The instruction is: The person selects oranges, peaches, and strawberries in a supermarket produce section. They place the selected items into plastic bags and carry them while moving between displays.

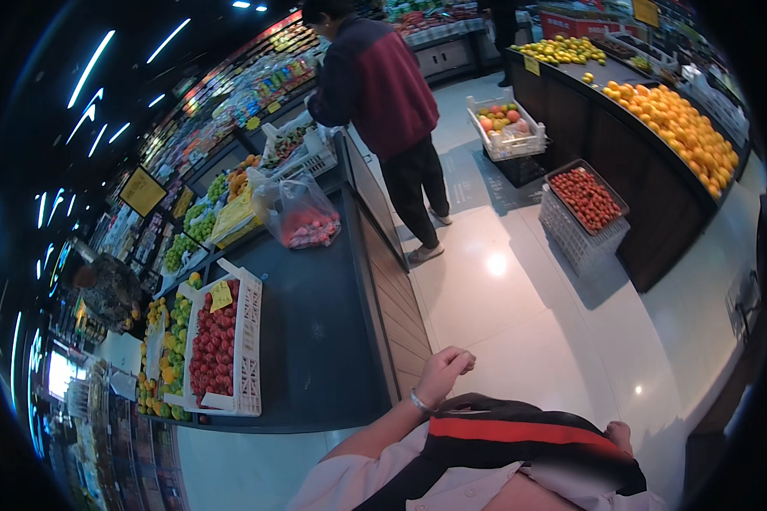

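My left hand [446,373] is raised in front of my dark apron with a red stripe, its fingers curled and nothing seen in it; a bracelet circles the wrist. Low at my other side, my right hand [619,435] shows only in part beside the apron's edge, too little to tell its grip. Beyond my left hand, a dark display counter [313,332] carries a white plastic crate [249,345] of small round red fruit [214,348] with a yellow tag. Farther along the counter lies a clear plastic bag [303,214] with pink and red contents.
A person [383,96] in a maroon and dark jacket stands at the counter's far end. Across the tiled aisle, a stand holds oranges [684,128]; before it are stacked crates with a tray of red fruit [585,198] and a white crate of mixed fruit [505,124]. Another person [105,287] is at left.
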